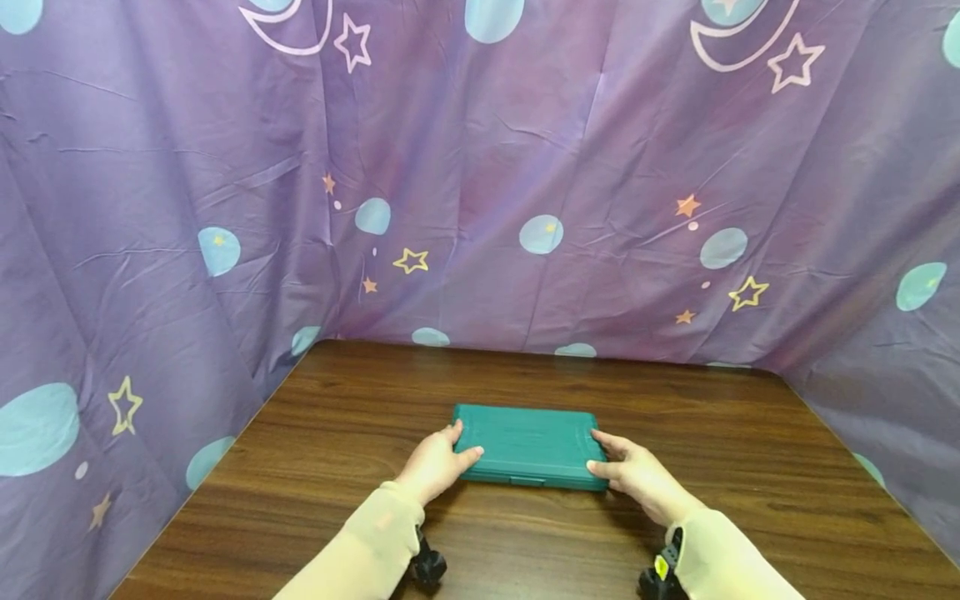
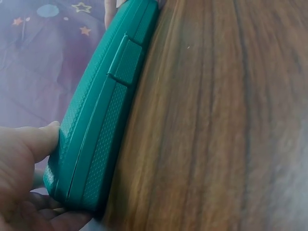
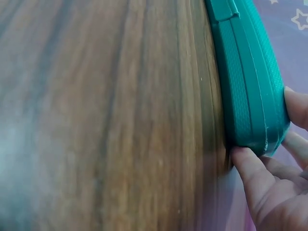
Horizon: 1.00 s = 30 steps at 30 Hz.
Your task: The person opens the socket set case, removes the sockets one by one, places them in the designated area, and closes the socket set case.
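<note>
A flat green plastic case (image 1: 528, 444) with a closed lid lies on the wooden table, its latch (image 2: 126, 61) on the side toward me. My left hand (image 1: 437, 460) grips the case's left end, thumb on the lid's edge and fingers around the side. At the other end my right hand (image 1: 637, 477) holds it the same way. In the right wrist view, the thumb of the right hand (image 3: 274, 187) presses the upper edge while a fingertip reaches the case's bottom edge by the tabletop. What the case contains is hidden.
The brown wood-grain table (image 1: 360, 392) extends around the case on all sides. Behind it and at both sides hangs a purple cloth (image 1: 465, 167) printed with stars, moons and blue spots. A dark wrist device (image 1: 429, 563) sits under the left sleeve.
</note>
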Available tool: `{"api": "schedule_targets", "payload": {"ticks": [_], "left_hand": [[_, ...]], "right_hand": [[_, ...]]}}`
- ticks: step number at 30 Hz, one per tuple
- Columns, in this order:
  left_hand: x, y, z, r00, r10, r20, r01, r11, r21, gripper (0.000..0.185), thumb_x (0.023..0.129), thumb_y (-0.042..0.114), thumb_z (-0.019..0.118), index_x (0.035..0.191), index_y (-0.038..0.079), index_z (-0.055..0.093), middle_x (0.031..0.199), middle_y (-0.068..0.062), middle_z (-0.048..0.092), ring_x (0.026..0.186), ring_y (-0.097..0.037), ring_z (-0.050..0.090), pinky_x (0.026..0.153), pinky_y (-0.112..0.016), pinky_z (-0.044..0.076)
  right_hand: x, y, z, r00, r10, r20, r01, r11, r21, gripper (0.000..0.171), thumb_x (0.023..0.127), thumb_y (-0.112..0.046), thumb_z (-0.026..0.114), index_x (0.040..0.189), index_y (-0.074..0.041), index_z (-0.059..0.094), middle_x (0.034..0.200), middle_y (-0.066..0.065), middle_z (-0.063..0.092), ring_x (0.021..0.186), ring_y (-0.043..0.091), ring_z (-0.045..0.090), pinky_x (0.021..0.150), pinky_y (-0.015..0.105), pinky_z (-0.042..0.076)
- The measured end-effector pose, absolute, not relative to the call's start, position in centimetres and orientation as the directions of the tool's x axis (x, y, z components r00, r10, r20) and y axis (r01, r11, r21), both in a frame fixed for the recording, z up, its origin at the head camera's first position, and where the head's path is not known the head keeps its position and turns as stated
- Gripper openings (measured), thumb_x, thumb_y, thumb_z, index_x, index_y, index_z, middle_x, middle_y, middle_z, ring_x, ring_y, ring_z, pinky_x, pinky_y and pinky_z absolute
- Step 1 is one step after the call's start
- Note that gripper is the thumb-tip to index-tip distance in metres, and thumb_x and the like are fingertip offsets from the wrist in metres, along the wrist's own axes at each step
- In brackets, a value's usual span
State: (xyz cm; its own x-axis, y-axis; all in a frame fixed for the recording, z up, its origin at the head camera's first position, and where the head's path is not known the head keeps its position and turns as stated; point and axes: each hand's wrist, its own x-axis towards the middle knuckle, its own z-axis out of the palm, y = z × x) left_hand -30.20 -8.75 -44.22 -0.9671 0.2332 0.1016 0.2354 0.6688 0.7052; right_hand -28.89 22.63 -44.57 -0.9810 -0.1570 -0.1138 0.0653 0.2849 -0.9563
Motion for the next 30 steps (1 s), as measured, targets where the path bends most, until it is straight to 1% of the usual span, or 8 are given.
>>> {"api": "schedule_targets", "payload": {"ticks": [5, 8, 13, 15, 21, 25, 28, 30], "left_hand": [[-30.0, -8.6, -44.2, -0.964, 0.240, 0.114, 0.253, 0.698, 0.670, 0.071, 0.092, 0.039, 0.063, 0.141, -0.008, 0.041, 0.144, -0.027, 0.041, 0.133, -0.040, 0.039, 0.108, -0.050, 0.033], [-30.0, -8.6, -44.0, -0.949, 0.289, 0.125, 0.306, 0.747, 0.590, 0.065, 0.094, 0.037, 0.061, 0.140, -0.006, 0.044, 0.150, -0.021, 0.035, 0.138, -0.038, 0.033, 0.110, -0.052, 0.029], [-30.3, -8.5, -43.4, -0.862, 0.492, 0.120, 0.499, 0.784, 0.370, 0.045, 0.101, 0.027, 0.051, 0.141, 0.007, 0.049, 0.152, -0.008, 0.037, 0.142, -0.029, 0.027, 0.113, -0.049, 0.026], [-30.4, -8.5, -43.3, -0.829, 0.549, 0.101, 0.549, 0.766, 0.334, 0.042, 0.102, 0.025, 0.048, 0.141, 0.010, 0.050, 0.150, -0.005, 0.040, 0.142, -0.027, 0.028, 0.113, -0.047, 0.026], [-30.6, -8.5, -43.5, -0.801, 0.595, 0.065, 0.582, 0.749, 0.318, 0.057, 0.096, 0.045, 0.054, 0.146, 0.020, 0.044, 0.153, 0.002, 0.035, 0.143, -0.023, 0.025, 0.112, -0.050, 0.026], [-30.7, -8.1, -43.6, -0.796, 0.600, 0.083, 0.599, 0.761, 0.249, 0.066, 0.089, 0.051, 0.062, 0.147, 0.026, 0.042, 0.154, 0.005, 0.033, 0.142, -0.023, 0.027, 0.112, -0.048, 0.026], [-30.7, -7.9, -43.7, -0.800, 0.591, 0.099, 0.597, 0.769, 0.229, 0.065, 0.089, 0.049, 0.063, 0.146, 0.027, 0.043, 0.153, 0.006, 0.035, 0.141, -0.023, 0.029, 0.113, -0.046, 0.026], [-30.6, -7.9, -43.7, -0.805, 0.584, 0.100, 0.590, 0.773, 0.232, 0.065, 0.088, 0.049, 0.064, 0.146, 0.027, 0.043, 0.153, 0.006, 0.035, 0.141, -0.022, 0.029, 0.113, -0.045, 0.026]], "right_hand": [[-28.7, 22.8, -44.6, -0.981, -0.145, -0.130, 0.085, 0.284, -0.955, 0.071, 0.089, -0.009, 0.066, 0.148, 0.004, 0.029, 0.149, 0.036, 0.021, 0.136, 0.047, 0.026, 0.102, 0.061, 0.035], [-28.7, 22.7, -44.7, -0.980, -0.146, -0.135, 0.090, 0.282, -0.955, 0.072, 0.089, -0.010, 0.066, 0.148, 0.004, 0.028, 0.150, 0.035, 0.020, 0.137, 0.048, 0.025, 0.101, 0.062, 0.035], [-28.7, 22.6, -44.9, -0.979, -0.148, -0.139, 0.095, 0.269, -0.958, 0.071, 0.089, -0.009, 0.065, 0.149, 0.003, 0.028, 0.150, 0.035, 0.018, 0.137, 0.048, 0.024, 0.102, 0.062, 0.035], [-28.7, 22.6, -45.0, -0.979, -0.143, -0.144, 0.103, 0.265, -0.959, 0.071, 0.089, -0.009, 0.066, 0.149, 0.003, 0.029, 0.150, 0.035, 0.019, 0.137, 0.048, 0.024, 0.102, 0.061, 0.035], [-28.4, 22.7, -44.8, -0.978, -0.144, -0.148, 0.102, 0.284, -0.953, 0.068, 0.093, -0.011, 0.062, 0.150, 0.001, 0.027, 0.152, 0.034, 0.016, 0.139, 0.047, 0.019, 0.104, 0.061, 0.032], [-27.8, 22.4, -44.5, -0.995, -0.089, -0.052, 0.009, 0.433, -0.901, 0.064, 0.093, -0.014, 0.063, 0.146, 0.005, 0.032, 0.145, 0.035, 0.031, 0.135, 0.047, 0.029, 0.106, 0.058, 0.030], [-26.9, 21.6, -44.0, -0.993, 0.008, 0.117, -0.088, 0.614, -0.784, 0.055, 0.090, -0.015, 0.066, 0.137, 0.007, 0.046, 0.130, 0.033, 0.050, 0.125, 0.046, 0.041, 0.104, 0.055, 0.031], [-26.2, 20.7, -43.6, -0.972, 0.061, 0.228, -0.123, 0.692, -0.712, 0.047, 0.088, -0.014, 0.068, 0.128, 0.007, 0.053, 0.117, 0.029, 0.057, 0.114, 0.042, 0.050, 0.098, 0.053, 0.036]]}}
